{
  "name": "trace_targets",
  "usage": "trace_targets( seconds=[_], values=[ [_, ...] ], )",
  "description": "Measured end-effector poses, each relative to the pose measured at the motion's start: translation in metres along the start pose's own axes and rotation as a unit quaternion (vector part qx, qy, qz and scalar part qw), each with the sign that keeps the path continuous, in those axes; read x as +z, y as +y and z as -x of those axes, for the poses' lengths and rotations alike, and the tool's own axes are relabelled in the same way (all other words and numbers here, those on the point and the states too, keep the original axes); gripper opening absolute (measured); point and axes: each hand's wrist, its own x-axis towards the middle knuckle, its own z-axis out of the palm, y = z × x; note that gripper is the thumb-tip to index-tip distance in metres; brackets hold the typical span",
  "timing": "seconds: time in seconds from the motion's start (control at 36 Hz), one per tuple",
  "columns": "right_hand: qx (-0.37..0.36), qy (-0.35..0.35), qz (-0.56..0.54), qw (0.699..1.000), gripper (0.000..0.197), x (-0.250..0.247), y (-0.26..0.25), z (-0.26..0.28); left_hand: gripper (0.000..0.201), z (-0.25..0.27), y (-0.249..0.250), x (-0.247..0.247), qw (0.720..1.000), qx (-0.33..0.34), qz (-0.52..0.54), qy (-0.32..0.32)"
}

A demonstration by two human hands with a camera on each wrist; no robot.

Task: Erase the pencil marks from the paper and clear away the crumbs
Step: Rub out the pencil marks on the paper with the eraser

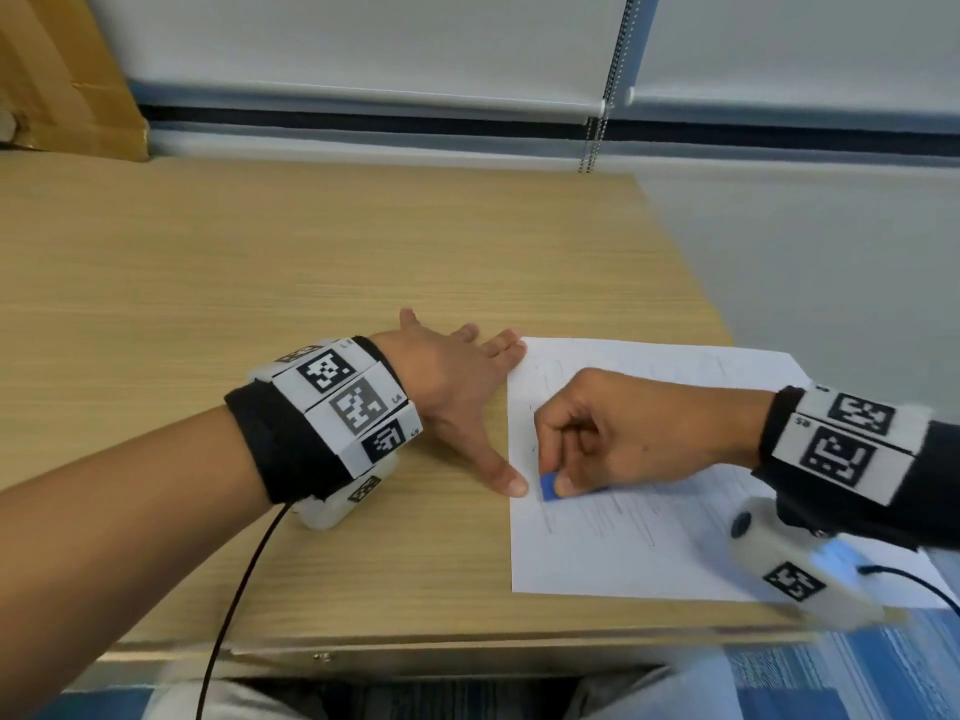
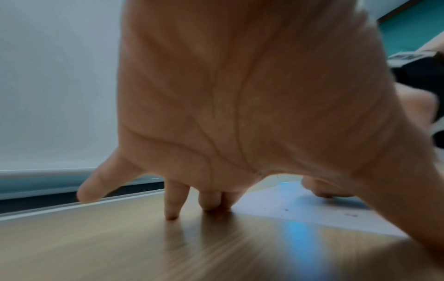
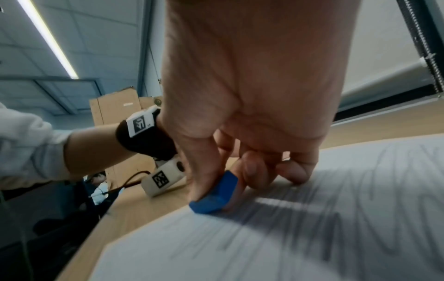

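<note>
A white sheet of paper (image 1: 649,553) with grey pencil strokes (image 3: 312,218) lies at the right front of the wooden desk (image 1: 260,262). My right hand (image 1: 613,433) pinches a small blue eraser (image 1: 549,485) between thumb and fingers and presses it on the paper near its left edge. The eraser (image 3: 216,194) shows close up in the right wrist view. My left hand (image 1: 452,387) lies spread flat, its fingertips (image 2: 211,205) at the paper's far left corner and its thumb on the left edge beside the eraser. A few dark crumbs (image 2: 350,215) lie on the paper (image 2: 300,207).
A cardboard box (image 1: 62,70) stands at the desk's far left corner. Window blinds with a bead chain (image 1: 618,54) run behind the desk. The desk's right edge is just beyond the paper; blue carpet (image 1: 857,678) lies below. A black cable (image 1: 234,605) hangs from my left wrist.
</note>
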Motion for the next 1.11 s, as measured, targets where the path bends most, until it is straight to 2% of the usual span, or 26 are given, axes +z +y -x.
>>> trace_targets(
  seconds=[0.06,0.17,0.22,0.33,0.5,0.67,0.81,0.97,1.11],
  values=[
    [0.006,0.006,0.018,1.0,0.004,-0.002,-0.002,-0.001,0.142,-0.001,0.0,0.0,1.0,-0.001,-0.002,-0.003],
    [0.024,0.113,0.033,0.993,0.007,-0.009,0.005,-0.008,0.142,-0.001,0.0,0.0,1.0,-0.001,0.0,0.0],
    [0.013,0.096,0.014,0.995,0.008,-0.002,0.005,-0.002,0.142,0.0,0.0,0.0,1.0,-0.002,0.0,-0.003],
    [-0.026,-0.007,0.004,1.0,0.006,0.016,-0.003,0.011,0.143,0.0,0.002,0.0,1.0,-0.008,-0.001,-0.003],
    [-0.012,0.081,0.018,0.996,0.008,0.005,0.0,0.0,0.142,0.002,0.004,-0.002,1.0,-0.014,0.001,-0.005],
    [-0.032,-0.008,0.013,0.999,0.004,0.012,-0.006,0.009,0.144,0.0,0.003,-0.002,1.0,-0.016,0.002,-0.01],
    [-0.018,0.083,0.014,0.996,0.008,0.005,0.0,-0.001,0.143,0.001,0.004,-0.002,1.0,-0.015,0.002,-0.011],
    [-0.034,-0.008,0.005,0.999,0.004,0.014,-0.006,0.007,0.144,-0.001,0.004,-0.002,1.0,-0.017,0.0,-0.012],
    [0.0,0.079,0.023,0.997,0.006,0.002,-0.004,-0.006,0.142,0.001,0.005,-0.002,1.0,-0.015,-0.006,-0.01]
  ],
)
